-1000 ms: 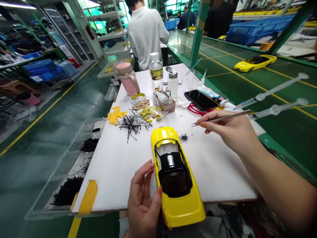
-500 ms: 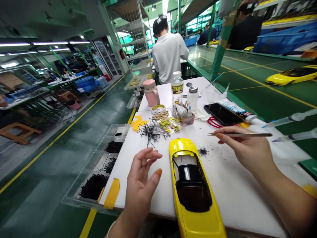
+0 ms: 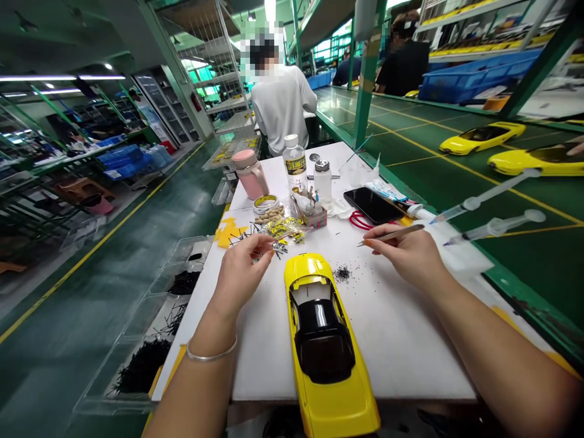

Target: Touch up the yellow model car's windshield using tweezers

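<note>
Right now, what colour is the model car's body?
The model car is glossy yellow; the head view shows it best.

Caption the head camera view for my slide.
Right hand holds tweezers beside a yellow model car; left hand hovers over thin black rods.

Right hand [image 3: 406,257] holds tweezers [image 3: 391,235] beside yellow model car [image 3: 322,340].

We find a white-topped work table [image 3: 401,359] carrying a yellow model car [image 3: 323,344] lengthwise, its end projecting past the near edge. Just beside the car lies a small heap of black granules [image 3: 342,274]. Toward the far end we record a pink tumbler [image 3: 249,173], a labelled plastic bottle [image 3: 294,164] and a roll of tape [image 3: 265,204]. A smartphone [image 3: 373,205] lies near the right edge, a red cord [image 3: 360,220] touching it. Yellow tape [image 3: 228,234] sits at the left edge.
</note>
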`<action>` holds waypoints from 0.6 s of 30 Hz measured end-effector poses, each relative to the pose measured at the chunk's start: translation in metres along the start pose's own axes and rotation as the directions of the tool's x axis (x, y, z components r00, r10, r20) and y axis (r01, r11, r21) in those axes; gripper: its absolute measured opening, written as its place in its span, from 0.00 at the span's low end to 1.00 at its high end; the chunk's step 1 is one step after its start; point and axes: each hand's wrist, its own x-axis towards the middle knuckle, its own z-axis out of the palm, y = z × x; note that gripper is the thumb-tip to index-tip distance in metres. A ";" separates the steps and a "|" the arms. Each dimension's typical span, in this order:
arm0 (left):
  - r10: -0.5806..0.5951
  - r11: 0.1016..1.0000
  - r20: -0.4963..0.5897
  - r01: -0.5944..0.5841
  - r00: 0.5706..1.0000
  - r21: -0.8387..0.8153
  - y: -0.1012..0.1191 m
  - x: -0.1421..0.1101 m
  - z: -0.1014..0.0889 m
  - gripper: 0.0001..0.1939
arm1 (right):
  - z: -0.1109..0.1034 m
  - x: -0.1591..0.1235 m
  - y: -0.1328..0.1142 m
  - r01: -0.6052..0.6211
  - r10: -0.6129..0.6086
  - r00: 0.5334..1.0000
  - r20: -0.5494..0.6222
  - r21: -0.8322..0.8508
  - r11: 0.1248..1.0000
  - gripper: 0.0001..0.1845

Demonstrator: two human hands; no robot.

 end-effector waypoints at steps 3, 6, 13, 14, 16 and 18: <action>-0.044 0.996 -0.008 0.045 0.999 0.083 -0.024 0.001 0.005 0.09 | 0.000 0.000 0.000 -0.016 0.016 1.000 0.000 0.065 0.998 0.16; -0.074 0.996 -0.015 0.075 0.997 0.054 -0.035 -0.001 0.007 0.10 | 0.000 -0.005 -0.006 -0.045 0.043 0.999 0.015 0.216 0.975 0.18; -0.066 0.994 -0.076 0.060 0.995 -0.087 -0.041 0.009 0.013 0.11 | 0.009 -0.039 -0.038 0.109 -0.087 0.822 0.563 -0.004 0.994 0.16; -0.066 0.993 -0.096 0.056 0.993 -0.103 -0.042 0.011 0.015 0.11 | 0.011 -0.046 -0.041 0.113 -0.076 0.772 0.631 -0.019 0.993 0.17; -0.075 0.992 -0.155 0.058 0.985 -0.112 -0.039 0.010 0.017 0.08 | 0.018 -0.059 -0.040 0.120 -0.076 0.670 0.739 -0.007 0.993 0.20; -0.089 0.993 -0.203 0.072 0.975 -0.092 -0.031 0.005 0.019 0.06 | 0.037 -0.062 -0.035 0.198 -0.191 0.665 0.722 0.076 0.977 0.24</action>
